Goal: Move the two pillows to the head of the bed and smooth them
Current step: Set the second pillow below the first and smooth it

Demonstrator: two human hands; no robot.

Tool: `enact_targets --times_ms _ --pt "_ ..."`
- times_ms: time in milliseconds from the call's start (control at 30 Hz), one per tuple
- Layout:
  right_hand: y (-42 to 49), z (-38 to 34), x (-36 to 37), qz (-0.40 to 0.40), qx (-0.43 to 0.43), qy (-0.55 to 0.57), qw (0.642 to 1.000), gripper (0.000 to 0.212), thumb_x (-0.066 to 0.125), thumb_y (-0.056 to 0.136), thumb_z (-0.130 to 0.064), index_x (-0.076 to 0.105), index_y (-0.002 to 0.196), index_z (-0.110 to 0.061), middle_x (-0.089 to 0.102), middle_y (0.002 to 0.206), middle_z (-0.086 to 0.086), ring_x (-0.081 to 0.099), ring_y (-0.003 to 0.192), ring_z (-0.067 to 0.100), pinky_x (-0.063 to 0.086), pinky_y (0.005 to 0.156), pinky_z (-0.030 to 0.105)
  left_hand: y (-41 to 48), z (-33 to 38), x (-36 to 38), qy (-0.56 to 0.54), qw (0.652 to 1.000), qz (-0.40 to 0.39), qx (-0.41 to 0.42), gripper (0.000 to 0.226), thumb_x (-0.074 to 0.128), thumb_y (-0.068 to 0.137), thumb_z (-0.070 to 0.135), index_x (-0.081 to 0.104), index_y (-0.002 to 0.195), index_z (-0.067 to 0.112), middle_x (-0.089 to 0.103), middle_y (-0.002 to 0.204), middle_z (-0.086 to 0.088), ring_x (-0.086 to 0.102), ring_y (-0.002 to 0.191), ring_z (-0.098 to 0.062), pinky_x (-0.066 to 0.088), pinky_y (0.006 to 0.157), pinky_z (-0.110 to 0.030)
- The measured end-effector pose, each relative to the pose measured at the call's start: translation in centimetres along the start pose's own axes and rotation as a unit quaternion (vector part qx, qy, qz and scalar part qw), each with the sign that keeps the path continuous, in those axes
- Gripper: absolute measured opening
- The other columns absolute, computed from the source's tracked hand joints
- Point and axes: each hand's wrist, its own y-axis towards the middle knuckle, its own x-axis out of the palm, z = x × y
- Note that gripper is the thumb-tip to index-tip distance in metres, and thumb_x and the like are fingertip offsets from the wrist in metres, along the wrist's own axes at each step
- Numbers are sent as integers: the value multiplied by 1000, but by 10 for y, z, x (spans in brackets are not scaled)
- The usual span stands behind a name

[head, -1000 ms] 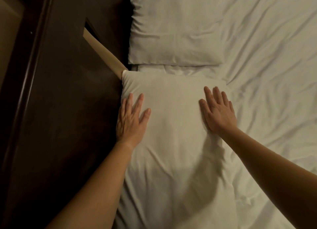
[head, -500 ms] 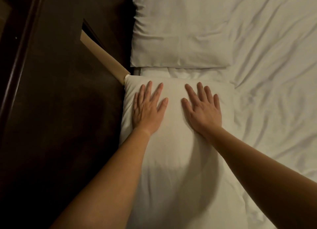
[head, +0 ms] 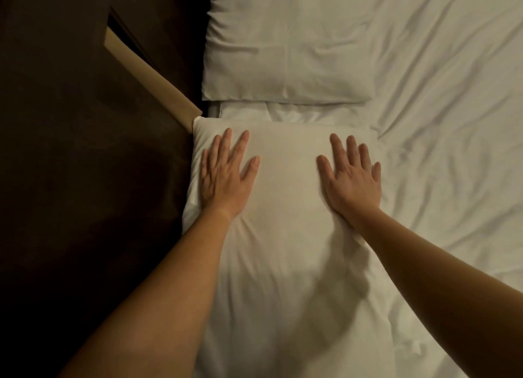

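Note:
Two white pillows lie along the bed's left side, against the dark headboard. The near pillow [head: 285,185] runs from the middle of the view down to the bottom edge. My left hand [head: 225,176] lies flat on its left part, palm down, fingers spread. My right hand [head: 351,179] presses flat on its right part, close to the pillow's right edge. The far pillow [head: 283,52] sits beyond it at the top, with a narrow strip of sheet between them. Neither hand holds anything.
The dark wooden headboard [head: 85,179] fills the left side, with a tan slanted strip [head: 152,83] running down to the near pillow's corner. Wrinkled white bedding [head: 441,108] covers the right side.
Both hands sat close together near the pillow's middle half a second ago. They have slid apart, the left toward the headboard and the right toward the pillow's right edge.

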Motion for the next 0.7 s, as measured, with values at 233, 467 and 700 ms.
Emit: enact_targets --times_ms 233,467,700 --pt "-21 18 -26 -15 52 19 998 69 13 107 -68 2 170 -42 1 180 -2 -2 166 30 5 132 55 -8 2 -33 -20 997 -46 -51 69 25 105 72 12 169 48 3 180 5 -1 165 -19 3 133 -45" --pt "-102 -37 -28 34 -30 30 999 70 20 109 -64 3 172 -37 -2 180 2 -1 165 30 4 133 47 -83 35 -74 -47 999 18 9 64 38 110 57 19 169 42 5 180 4 1 165 -23 11 133 -46" --pt "-171 -26 21 -2 -80 5 997 66 10 110 -65 -8 169 -43 -14 179 -2 -16 164 23 -5 133 46 -174 6 -28 6 1000 -2 29 64 30 108 60 23 169 41 15 179 1 11 165 -24 15 132 -45"
